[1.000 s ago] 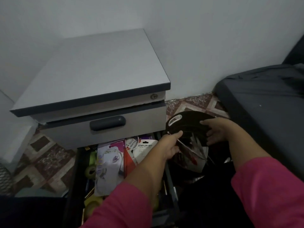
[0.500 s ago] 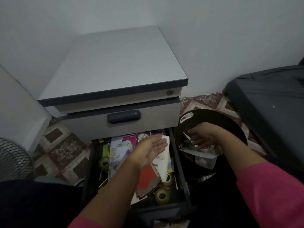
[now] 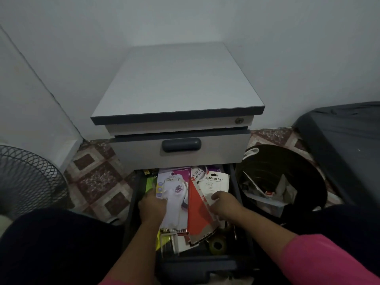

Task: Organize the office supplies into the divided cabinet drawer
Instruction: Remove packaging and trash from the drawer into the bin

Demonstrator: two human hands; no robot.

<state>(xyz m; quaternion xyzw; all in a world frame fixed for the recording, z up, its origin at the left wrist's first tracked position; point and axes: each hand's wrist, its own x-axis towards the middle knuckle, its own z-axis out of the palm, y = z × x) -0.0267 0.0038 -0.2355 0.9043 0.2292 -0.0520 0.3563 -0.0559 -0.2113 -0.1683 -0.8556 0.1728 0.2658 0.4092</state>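
The lower cabinet drawer [image 3: 236,183] is pulled open and crowded with supplies. My left hand [image 3: 153,205] grips the left edge of a white and purple blister pack [image 3: 175,194]. My right hand [image 3: 225,202] pinches the lower edge of the white "STAPLER SET" pack [image 3: 213,182], where it overlaps a red card [image 3: 197,214]. A tape roll [image 3: 217,244] lies near the drawer's front right corner. Yellow-green sheets [image 3: 149,183] peek out along the left side. No dividers are visible under the pile.
The grey cabinet [image 3: 176,83] has its upper drawer, with a dark handle [image 3: 181,144], closed above the open one. A black bin [image 3: 308,169] with paper scraps stands to the right, a dark mattress [image 3: 349,130] beyond it. A wire fan guard [image 3: 26,177] is at left.
My right hand left the bin and came into the drawer onto the stapler set pack. My left hand shifted left to the white pack's edge. The view swung to centre on the cabinet.
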